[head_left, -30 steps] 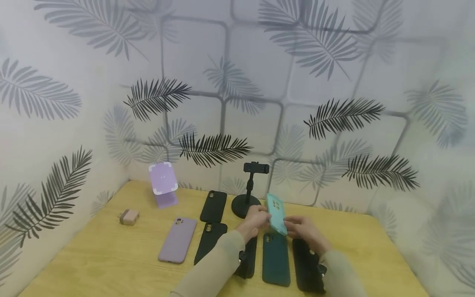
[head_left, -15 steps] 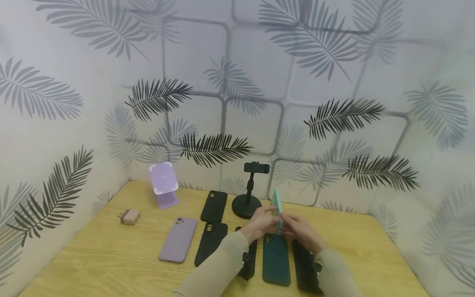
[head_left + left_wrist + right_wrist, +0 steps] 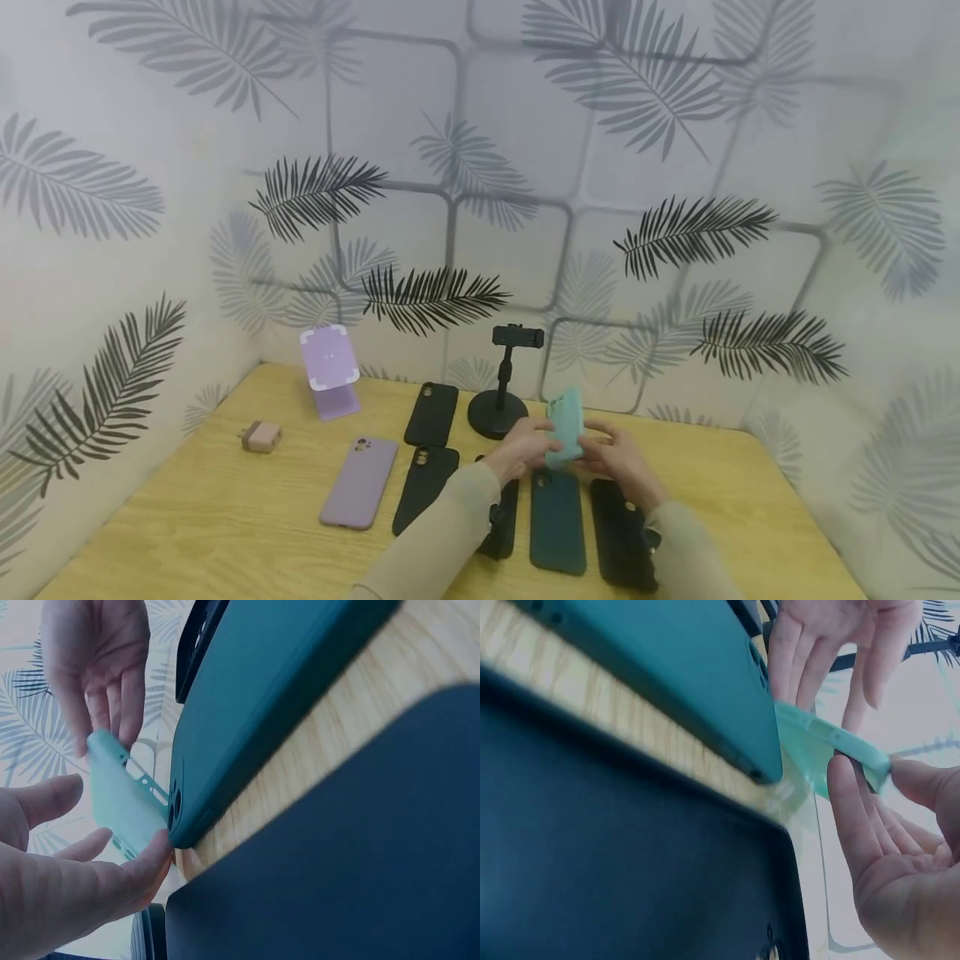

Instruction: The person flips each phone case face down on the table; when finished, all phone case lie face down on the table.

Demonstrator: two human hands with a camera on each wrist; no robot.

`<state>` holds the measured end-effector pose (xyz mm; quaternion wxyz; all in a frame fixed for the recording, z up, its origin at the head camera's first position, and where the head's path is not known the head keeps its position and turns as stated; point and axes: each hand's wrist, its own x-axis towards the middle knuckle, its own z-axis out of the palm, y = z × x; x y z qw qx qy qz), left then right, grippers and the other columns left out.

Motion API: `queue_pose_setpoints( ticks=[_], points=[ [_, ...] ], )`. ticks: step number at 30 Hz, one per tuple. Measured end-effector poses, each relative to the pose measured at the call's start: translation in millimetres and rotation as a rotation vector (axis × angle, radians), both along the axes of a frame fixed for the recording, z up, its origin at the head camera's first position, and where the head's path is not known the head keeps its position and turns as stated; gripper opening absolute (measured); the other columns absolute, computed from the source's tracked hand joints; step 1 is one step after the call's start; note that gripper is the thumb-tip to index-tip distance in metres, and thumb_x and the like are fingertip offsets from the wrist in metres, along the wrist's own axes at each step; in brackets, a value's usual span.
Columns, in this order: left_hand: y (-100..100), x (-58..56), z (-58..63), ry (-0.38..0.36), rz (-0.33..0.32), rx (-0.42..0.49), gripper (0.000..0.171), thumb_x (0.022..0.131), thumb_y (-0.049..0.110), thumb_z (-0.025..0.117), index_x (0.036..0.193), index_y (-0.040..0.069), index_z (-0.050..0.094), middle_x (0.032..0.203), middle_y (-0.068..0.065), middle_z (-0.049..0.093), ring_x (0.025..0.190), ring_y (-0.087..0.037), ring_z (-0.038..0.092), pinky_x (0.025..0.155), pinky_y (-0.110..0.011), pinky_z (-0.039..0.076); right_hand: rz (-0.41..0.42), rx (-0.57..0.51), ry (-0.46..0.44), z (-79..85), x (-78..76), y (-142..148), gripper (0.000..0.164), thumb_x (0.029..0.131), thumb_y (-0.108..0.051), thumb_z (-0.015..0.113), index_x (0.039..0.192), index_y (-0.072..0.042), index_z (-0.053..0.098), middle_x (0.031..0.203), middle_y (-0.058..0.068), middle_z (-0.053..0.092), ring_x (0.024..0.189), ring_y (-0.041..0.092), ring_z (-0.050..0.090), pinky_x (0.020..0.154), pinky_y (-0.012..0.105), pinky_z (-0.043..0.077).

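Observation:
A mint-green phone case (image 3: 566, 427) is held upright above the table between both hands. My right hand (image 3: 618, 458) pinches its edge between thumb and fingers, clearest in the right wrist view, where the case (image 3: 832, 739) is seen edge-on. My left hand (image 3: 521, 446) touches the opposite edge with fairly straight fingers; its thumb stands off the case in the left wrist view (image 3: 75, 877). Just below lies a dark teal phone case (image 3: 558, 525). Black phone cases lie on either side, one (image 3: 618, 533) under the right wrist and another (image 3: 504, 517) partly hidden by the left forearm.
Behind the hands stands a black phone stand (image 3: 498, 412) with a round base. Further left are two black phone cases (image 3: 431, 414), a lilac phone case (image 3: 360, 483), a purple stand (image 3: 332, 371) and a pink charger plug (image 3: 262, 437). A patterned wall borders the wooden table (image 3: 195, 533).
The mint case was turned edge-on half a second ago and now shows a broad face again, tilted differently. Both hands have shifted slightly around it; the other things stay put.

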<state>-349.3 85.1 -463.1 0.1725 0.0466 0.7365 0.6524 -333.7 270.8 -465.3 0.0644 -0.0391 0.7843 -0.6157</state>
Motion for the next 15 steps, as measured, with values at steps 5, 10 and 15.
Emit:
queue_pose_setpoints(
  ticks=[5, 10, 15],
  points=[
    [-4.8, -2.5, 3.2, -0.017, -0.003, 0.002, 0.047, 0.092, 0.006, 0.066, 0.137, -0.001, 0.054, 0.14, -0.02, 0.05, 0.107, -0.023, 0.062, 0.09, -0.04, 0.056, -0.026, 0.102, 0.012, 0.8, 0.4, 6.2, 0.044, 0.097, -0.009, 0.059, 0.133, 0.014, 0.048, 0.124, 0.034, 0.06, 0.097, 0.026, 0.071, 0.084, 0.039, 0.06],
    [-5.2, -2.3, 2.0, -0.033, -0.006, -0.014, 0.046, 0.093, 0.007, 0.065, 0.137, -0.001, 0.053, 0.139, -0.02, 0.051, 0.112, -0.025, 0.062, 0.092, -0.039, 0.055, -0.047, 0.21, -0.011, 0.9, 3.4, 8.5, 0.04, 0.097, -0.009, 0.06, 0.127, 0.016, 0.054, 0.123, 0.032, 0.061, 0.1, 0.031, 0.07, 0.085, 0.041, 0.059],
    [-5.8, -2.6, 0.3, -0.028, -0.017, -0.05, 0.046, 0.093, 0.007, 0.064, 0.137, 0.001, 0.053, 0.141, -0.019, 0.05, 0.121, -0.031, 0.058, 0.096, -0.042, 0.053, -0.046, 0.261, -0.03, 1.6, 3.6, 10.1, 0.035, 0.096, -0.007, 0.059, 0.122, 0.018, 0.057, 0.118, 0.032, 0.064, 0.097, 0.03, 0.071, 0.083, 0.041, 0.06]
  ],
)
